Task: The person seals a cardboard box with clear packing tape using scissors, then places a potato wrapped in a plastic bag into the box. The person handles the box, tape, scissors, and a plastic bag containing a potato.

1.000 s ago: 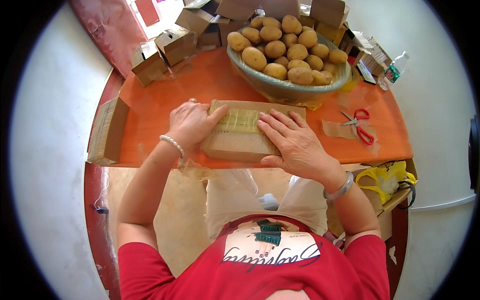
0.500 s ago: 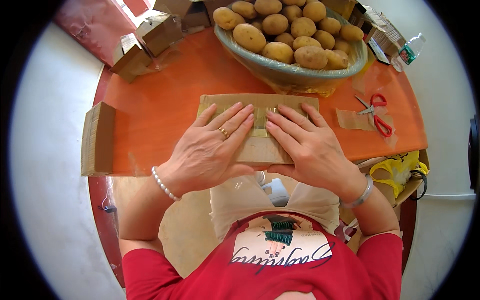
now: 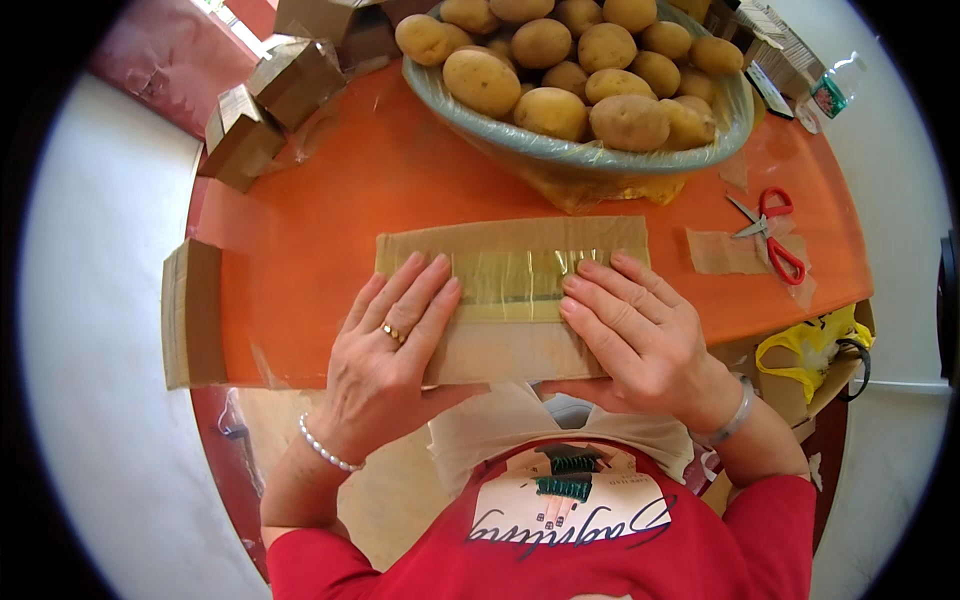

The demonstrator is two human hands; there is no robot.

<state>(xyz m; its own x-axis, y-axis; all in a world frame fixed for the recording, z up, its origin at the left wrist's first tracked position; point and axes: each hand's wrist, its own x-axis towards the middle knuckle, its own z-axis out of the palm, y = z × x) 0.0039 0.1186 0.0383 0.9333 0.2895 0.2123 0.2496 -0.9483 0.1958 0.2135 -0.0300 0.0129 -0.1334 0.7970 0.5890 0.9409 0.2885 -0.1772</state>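
Note:
A flat brown cardboard piece (image 3: 510, 352) lies at the near edge of the orange table. Clear yellowish tape (image 3: 510, 285) runs lengthwise across its top, with a few shiny wrinkles. My left hand (image 3: 392, 335) is open, its outstretched fingers flat on the left end of the tape and cardboard. Toward the right end, my right hand (image 3: 640, 325) is also open, fingertips pressed on the tape. Both thumbs reach along the cardboard's near edge, and the hands partly cover its two ends.
A plastic-lined basin (image 3: 560, 155) heaped with potatoes (image 3: 550, 112) stands behind the cardboard. Red-handled scissors (image 3: 768, 235) rest by a tape strip (image 3: 725, 253) on the right. Folded cardboard pieces (image 3: 193, 315) stand at the left, and a plastic bottle (image 3: 835, 88) is at the far right.
My hands have slid apart from the middle of the tape toward its two ends, uncovering more of it. The whole view has shifted slightly.

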